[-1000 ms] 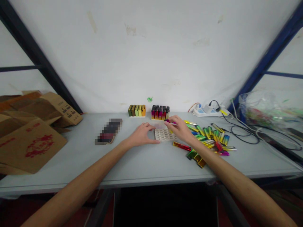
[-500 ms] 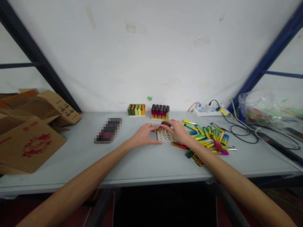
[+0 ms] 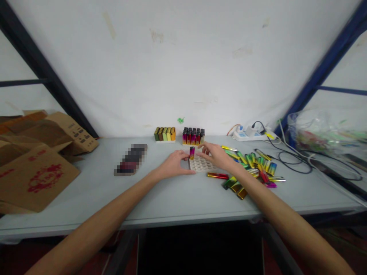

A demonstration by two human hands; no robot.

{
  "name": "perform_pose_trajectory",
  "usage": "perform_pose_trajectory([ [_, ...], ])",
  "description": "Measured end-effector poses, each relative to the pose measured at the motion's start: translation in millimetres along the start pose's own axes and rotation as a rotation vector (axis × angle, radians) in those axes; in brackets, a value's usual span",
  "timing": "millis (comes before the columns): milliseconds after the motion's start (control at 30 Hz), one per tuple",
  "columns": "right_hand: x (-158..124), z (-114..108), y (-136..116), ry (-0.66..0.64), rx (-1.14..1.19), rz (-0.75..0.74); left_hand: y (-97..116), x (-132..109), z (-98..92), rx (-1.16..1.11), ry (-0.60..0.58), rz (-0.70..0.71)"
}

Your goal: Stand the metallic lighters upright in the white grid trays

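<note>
A white tray [image 3: 200,164] with rows of round holes lies on the table in front of me. One purple and gold lighter [image 3: 192,153] with a black top stands upright at its far left corner. My left hand [image 3: 174,164] grips the tray's left side, fingers at the far corner beside the lighter and thumb at the near edge. Over the tray's right part, my right hand [image 3: 216,156] is apart from the standing lighter, fingers loosely bent with nothing visible in them. A red lighter [image 3: 218,175] lies just in front of the tray.
Many loose shiny lighters [image 3: 252,164] lie right of the tray. Two filled lighter trays, one green-yellow [image 3: 164,134] and one red-purple [image 3: 194,136], stand by the wall. A power strip [image 3: 249,134] with cables is back right, cardboard boxes [image 3: 37,172] left, a blurred-out dark object [image 3: 131,159] nearer.
My right hand has let go of the purple lighter and drawn back slightly to the right. The lighter now stands in the tray corner. My left hand has stayed in place.
</note>
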State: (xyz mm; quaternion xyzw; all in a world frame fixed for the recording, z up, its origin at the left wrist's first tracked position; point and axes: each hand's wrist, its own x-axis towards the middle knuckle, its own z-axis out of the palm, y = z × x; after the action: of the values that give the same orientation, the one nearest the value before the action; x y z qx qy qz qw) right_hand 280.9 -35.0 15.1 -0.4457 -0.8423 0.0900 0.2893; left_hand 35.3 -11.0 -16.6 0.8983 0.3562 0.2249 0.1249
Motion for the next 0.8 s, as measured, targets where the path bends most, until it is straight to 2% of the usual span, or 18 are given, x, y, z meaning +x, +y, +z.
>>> perform_pose_trajectory([
  [167,-18,-37,14,-0.388,0.003,0.010,-8,1,-9.8,0.067,0.021,-0.068],
  [300,-24,-38,12,-0.572,0.042,0.063,-18,-1,-14.8,0.111,0.033,-0.119],
  [367,-24,-34,9,-0.620,0.051,0.075,-21,-1,-15.3,0.122,0.034,-0.124],
  [433,-23,-31,6,-0.581,0.063,0.071,-22,-1,-15.3,0.127,0.032,-0.120],
  [567,-18,-30,2,-0.372,0.129,0.051,-18,-1,-16.2,0.117,0.030,-0.108],
  [700,-12,-31,-7,-0.162,0.059,-0.015,-16,-1,-17.7,0.099,0.034,-0.099],
  [800,-10,-28,-12,-0.060,0.080,-0.018,-16,-2,-18.0,0.102,0.026,-0.102],
])
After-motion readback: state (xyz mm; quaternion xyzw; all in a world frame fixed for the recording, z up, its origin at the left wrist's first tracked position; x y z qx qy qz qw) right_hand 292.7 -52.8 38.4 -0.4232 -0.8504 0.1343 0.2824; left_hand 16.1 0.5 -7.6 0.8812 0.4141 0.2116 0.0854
